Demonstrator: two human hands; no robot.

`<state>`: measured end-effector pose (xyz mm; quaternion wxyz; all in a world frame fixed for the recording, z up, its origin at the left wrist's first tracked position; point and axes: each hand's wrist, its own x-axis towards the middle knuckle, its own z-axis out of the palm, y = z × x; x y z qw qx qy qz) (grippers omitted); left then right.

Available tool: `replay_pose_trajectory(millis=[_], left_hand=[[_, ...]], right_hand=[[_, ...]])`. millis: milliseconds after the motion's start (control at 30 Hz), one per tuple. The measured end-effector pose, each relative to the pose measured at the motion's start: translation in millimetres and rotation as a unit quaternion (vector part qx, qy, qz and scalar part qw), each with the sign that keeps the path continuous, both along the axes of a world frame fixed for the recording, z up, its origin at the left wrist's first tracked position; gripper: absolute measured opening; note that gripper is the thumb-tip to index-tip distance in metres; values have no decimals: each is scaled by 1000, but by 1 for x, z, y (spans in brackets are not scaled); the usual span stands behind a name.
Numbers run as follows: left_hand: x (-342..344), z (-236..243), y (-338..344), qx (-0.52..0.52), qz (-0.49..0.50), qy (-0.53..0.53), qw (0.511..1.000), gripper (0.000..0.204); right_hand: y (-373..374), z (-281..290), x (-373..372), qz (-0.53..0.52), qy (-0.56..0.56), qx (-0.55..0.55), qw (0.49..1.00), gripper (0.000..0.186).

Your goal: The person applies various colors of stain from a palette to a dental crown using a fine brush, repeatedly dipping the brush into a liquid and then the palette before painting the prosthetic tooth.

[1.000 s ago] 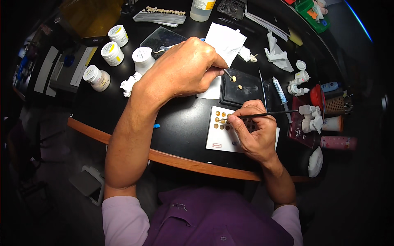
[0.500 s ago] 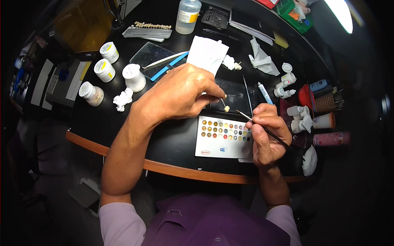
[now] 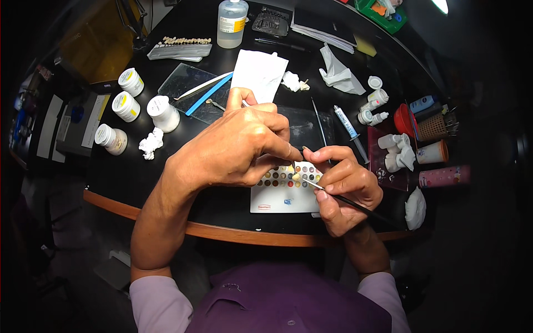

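My left hand is closed around a slim metal holder, mostly hidden by the fingers. At the holder's lower end sits a small, pale yellow, tooth-shaped piece, above a white colour card with rows of coloured dots. My right hand pinches a fine dark-handled brush. The brush tip points at the tooth piece and lies very close to it; whether they touch I cannot tell. The right fingertips are beside the left ones, near the holder.
White jars and crumpled tissue stand at left. Beyond my hands lie a glass plate, a blue-handled tool, a paper towel and a clear bottle. A syringe, another brush and small bottles are at right.
Both hands have come closer together and nearer to me. The tooth piece is now over the colour card, with the brush tip close to it. The whole view has shifted slightly.
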<state>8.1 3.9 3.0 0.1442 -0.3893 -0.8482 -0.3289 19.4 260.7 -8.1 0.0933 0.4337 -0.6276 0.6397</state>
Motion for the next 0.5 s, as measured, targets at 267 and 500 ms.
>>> replay_pose_trajectory(millis=[267, 500], left_hand=[[1, -2, 1, 2, -13, -5, 1000, 28], [0, -3, 1, 0, -13, -7, 1000, 27]], right_hand=[[1, 1, -2, -11, 56, 49, 997, 23], [-1, -1, -4, -21, 69, 54, 996, 22]])
